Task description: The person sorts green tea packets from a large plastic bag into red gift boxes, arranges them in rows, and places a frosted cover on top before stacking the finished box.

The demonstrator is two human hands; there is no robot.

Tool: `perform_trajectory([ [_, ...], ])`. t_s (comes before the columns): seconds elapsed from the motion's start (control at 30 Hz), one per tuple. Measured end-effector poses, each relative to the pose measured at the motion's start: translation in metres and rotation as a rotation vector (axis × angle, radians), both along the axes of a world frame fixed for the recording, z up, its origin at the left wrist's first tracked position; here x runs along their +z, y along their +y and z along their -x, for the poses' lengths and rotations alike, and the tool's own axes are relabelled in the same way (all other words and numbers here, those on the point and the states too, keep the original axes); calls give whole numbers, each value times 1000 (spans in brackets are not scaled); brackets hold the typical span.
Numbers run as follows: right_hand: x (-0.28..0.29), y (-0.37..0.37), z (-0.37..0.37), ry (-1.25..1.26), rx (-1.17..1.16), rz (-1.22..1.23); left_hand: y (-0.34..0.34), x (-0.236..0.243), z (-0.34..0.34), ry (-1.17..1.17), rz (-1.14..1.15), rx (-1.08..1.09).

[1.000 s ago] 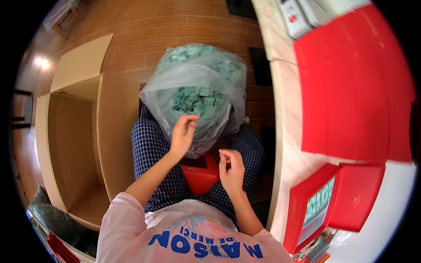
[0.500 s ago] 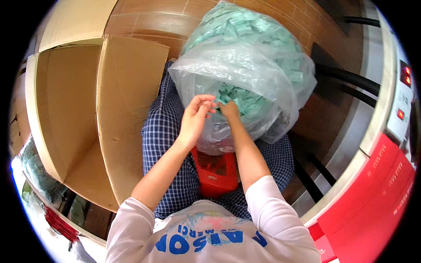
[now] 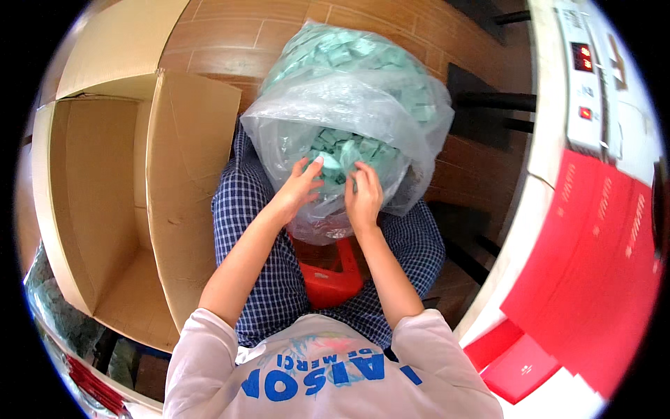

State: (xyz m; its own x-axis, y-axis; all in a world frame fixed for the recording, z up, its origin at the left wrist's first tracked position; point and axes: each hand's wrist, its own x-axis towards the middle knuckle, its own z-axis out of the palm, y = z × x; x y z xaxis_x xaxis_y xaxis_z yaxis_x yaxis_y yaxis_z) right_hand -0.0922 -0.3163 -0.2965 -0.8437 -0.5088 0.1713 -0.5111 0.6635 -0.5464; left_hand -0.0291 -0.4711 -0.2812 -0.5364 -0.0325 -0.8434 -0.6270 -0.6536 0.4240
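Note:
A large translucent plastic bag point(image 3: 276, 119) of pale green small packets point(image 3: 382, 164) lies between my legs, its mouth open toward me. My left hand point(image 3: 299, 187) is at the near edge of the opening, thumb touching a lighter green packet point(image 3: 331, 162), fingers curled; whether it grips that piece is hard to tell. My right hand point(image 3: 363, 190) reaches into the opening with fingers pinched on a crinkled green packet point(image 3: 349, 153). Under the bag, between my knees, shows a red plastic stool point(image 3: 324, 283).
An open cardboard box point(image 3: 185, 181) stands at my left. At my right, a pale counter point(image 3: 527, 220) carries a white machine point(image 3: 581, 84) with red displays and flat red cardboard point(image 3: 579, 272). Black metal legs point(image 3: 495, 100) stand over the wooden floor point(image 3: 230, 42).
Both hands have moved up into the bag's opening since a second earlier. In the last half second the right hand drew slightly back, lifting a crinkled packet. The view has shifted too.

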Motion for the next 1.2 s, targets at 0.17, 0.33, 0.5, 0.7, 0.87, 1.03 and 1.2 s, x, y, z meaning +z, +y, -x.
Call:
perform_trajectory([
  [0.17,68,32,-49,111,183,95,40,32,-9,387,-319,118],
  [0.33,126,56,-91,15,122,300,83,82,-32,457,-178,194],
  [0.5,172,88,-109,-217,-328,586,95,121,-53,723,525,30],
  [0.7,218,112,-112,-641,-284,512,119,167,-85,908,860,-300],
  [0.87,225,133,-125,-469,-383,937,127,160,-93,851,704,-236],
  [1.03,239,144,-142,26,-384,926,135,169,-95,578,79,-57],
  [1.2,228,122,-174,250,-265,539,158,179,-96,577,33,54],
])
